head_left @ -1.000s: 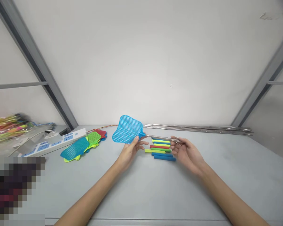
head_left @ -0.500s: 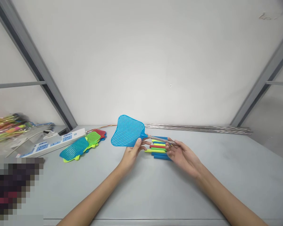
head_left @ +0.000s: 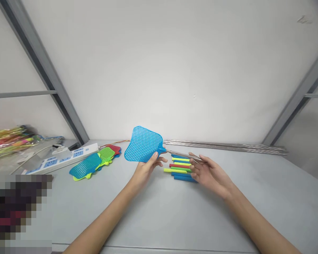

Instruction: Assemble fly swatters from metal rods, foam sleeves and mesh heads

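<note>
Grey tabletop (head_left: pixel 156 218) below a pale wall (head_left: pixel 159 70). Held above it: blue fly-swatter head (head_left: pixel 143 143), pinched near the neck between thumb and fingers of the left hand (head_left: pixel 144 173). Silvery metal rod (head_left: pixel 182 155) between that neck and the right hand (head_left: pixel 212 173), nipped lightly at the thumb, other fingers loosely spread. Depth of the joint impossible to tell. Possible trouble: slippage at the neck from a loose fit; bent or cracked plastic from a sideways push; a drop onto the coloured tubes (head_left: pixel 178 165) nearby from so light a right-hand hold.
</note>
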Action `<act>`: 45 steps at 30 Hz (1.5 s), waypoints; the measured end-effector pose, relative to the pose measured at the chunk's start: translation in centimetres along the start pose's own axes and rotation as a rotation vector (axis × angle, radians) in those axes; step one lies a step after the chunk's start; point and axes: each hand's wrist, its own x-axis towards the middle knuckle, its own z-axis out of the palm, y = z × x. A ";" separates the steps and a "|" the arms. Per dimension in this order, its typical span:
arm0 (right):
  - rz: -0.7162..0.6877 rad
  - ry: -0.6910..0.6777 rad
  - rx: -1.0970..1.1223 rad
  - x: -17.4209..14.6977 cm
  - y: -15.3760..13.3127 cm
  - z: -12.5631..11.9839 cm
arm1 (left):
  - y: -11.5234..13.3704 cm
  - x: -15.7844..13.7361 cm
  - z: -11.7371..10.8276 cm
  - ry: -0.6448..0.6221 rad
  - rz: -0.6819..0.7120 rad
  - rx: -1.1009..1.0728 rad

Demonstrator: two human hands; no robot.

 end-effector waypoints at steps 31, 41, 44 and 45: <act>0.237 -0.155 -1.211 -1.3 -3.6 -2.0 | 0.7 0.3 -3.6 -0.054 -0.469 0.253; 0.296 -0.111 -1.084 -0.9 -3.4 -2.9 | -0.4 0.3 -3.3 -0.049 -0.413 0.273; 0.310 -0.085 -1.070 -0.8 -3.3 -3.1 | -0.7 0.3 -3.4 -0.044 -0.397 0.294; 0.313 -0.078 -1.060 -0.8 -3.2 -3.1 | -0.8 0.3 -3.4 -0.043 -0.395 0.301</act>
